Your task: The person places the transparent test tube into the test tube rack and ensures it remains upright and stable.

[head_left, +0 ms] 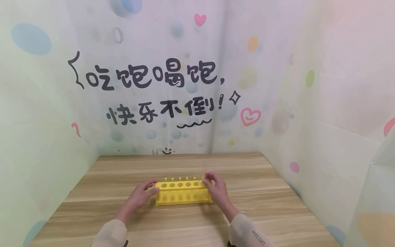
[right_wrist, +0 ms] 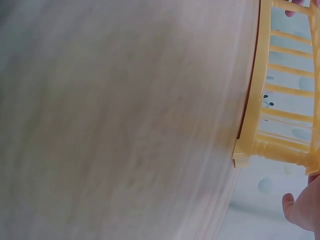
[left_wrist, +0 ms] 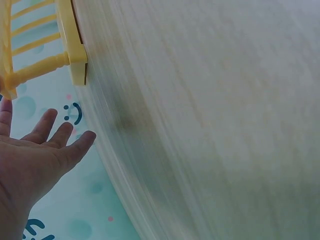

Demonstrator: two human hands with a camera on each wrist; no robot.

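Note:
A yellow plastic test tube rack (head_left: 183,187) stands upright on the wooden table, a row of round holes along its top plate and short pegs behind them. My left hand (head_left: 142,194) grips the rack's left end, thumb at the front and index finger behind. The left wrist view shows the other fingers (left_wrist: 62,134) spread away from the rack. At the opposite end, my right hand (head_left: 218,188) holds the upper corner between thumb and fingers. A faint clear tube (head_left: 204,167) seems to rise beside the right fingertips; its lower part is hard to make out.
The wood-grain table (head_left: 185,230) reaches back to a patterned wall sheet (head_left: 172,137) with black lettering. Similar sheets close in the left and right sides. Table surface extends on both sides of the rack.

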